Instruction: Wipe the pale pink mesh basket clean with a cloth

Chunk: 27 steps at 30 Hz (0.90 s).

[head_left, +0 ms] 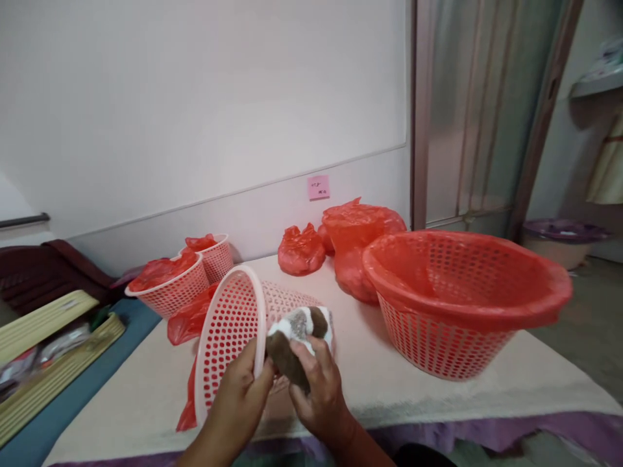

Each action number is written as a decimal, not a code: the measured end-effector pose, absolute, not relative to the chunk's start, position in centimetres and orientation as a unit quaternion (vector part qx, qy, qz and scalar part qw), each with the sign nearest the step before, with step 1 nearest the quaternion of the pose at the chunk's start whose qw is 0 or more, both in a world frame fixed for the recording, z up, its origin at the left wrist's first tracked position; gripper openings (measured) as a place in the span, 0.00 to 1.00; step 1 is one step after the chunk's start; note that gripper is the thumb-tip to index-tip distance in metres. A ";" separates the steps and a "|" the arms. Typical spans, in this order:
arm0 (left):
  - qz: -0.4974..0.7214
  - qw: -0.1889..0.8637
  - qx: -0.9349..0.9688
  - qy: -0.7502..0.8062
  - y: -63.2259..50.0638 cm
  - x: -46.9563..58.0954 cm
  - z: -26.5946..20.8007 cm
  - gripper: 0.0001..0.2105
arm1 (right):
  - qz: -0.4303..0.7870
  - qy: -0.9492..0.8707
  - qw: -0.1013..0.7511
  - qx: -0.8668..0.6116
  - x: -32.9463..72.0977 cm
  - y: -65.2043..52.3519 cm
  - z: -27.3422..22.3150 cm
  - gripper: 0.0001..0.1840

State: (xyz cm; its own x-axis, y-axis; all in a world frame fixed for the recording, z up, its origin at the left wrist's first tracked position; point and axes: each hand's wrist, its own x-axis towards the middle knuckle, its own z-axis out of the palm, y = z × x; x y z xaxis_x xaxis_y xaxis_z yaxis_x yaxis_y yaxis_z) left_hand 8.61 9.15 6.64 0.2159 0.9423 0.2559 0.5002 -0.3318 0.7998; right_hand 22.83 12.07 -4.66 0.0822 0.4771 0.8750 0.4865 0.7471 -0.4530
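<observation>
Pink basket tilts, left hand gripping its rim, right hand clutching cloth; red plastic lines another basket.

L hand hides pt of tilted basket; R hand covers pt of cloth. Pink note beyond hands: writing too sm. to read. Yellow slats, far L of L hand, cut off by L edge.

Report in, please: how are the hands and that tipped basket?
Left hand gripping tipped pink basket by its rim. Right hand holding brown-and-white cloth at basket's outer side. Red-lined basket standing to the right, apart from both hands.
</observation>
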 end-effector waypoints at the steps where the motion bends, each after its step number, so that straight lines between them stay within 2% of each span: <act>1: 0.394 0.304 0.698 0.515 9.1 8.3 6.8 0.19 | -0.008 -0.684 0.635 -0.357 22.9 12.4 -4.7 0.38; 7: 0.491 0.338 0.575 0.561 8.5 6.5 6.8 0.23 | 0.075 -0.533 0.650 -0.536 25.6 17.5 -6.1 0.30; 9: 0.501 0.353 0.558 0.559 8.5 6.6 7.0 0.24 | 0.085 -0.503 0.659 -0.553 25.9 18.0 -6.2 0.29; 12: 0.508 0.361 0.551 0.555 8.5 7.6 7.3 0.22 | 0.071 -0.542 0.666 -0.508 24.7 15.9 -5.5 0.32; 16: 0.517 0.345 0.558 0.550 8.9 8.8 7.8 0.19 | 0.041 -0.672 0.638 -0.373 21.4 10.6 -3.7 0.41; 20: 0.512 0.334 0.541 0.578 9.9 8.6 8.1 0.20 | -0.007 -0.725 0.618 -0.305 20.1 8.8 -3.4 0.39; 23: 0.530 0.350 0.511 0.580 10.5 8.3 8.1 0.20 | -0.001 -0.692 0.615 -0.379 21.6 11.7 -4.4 0.37; 27: 0.552 0.367 0.506 0.552 10.8 8.1 8.3 0.18 | 0.086 -0.526 0.660 -0.529 24.7 16.9 -6.1 0.32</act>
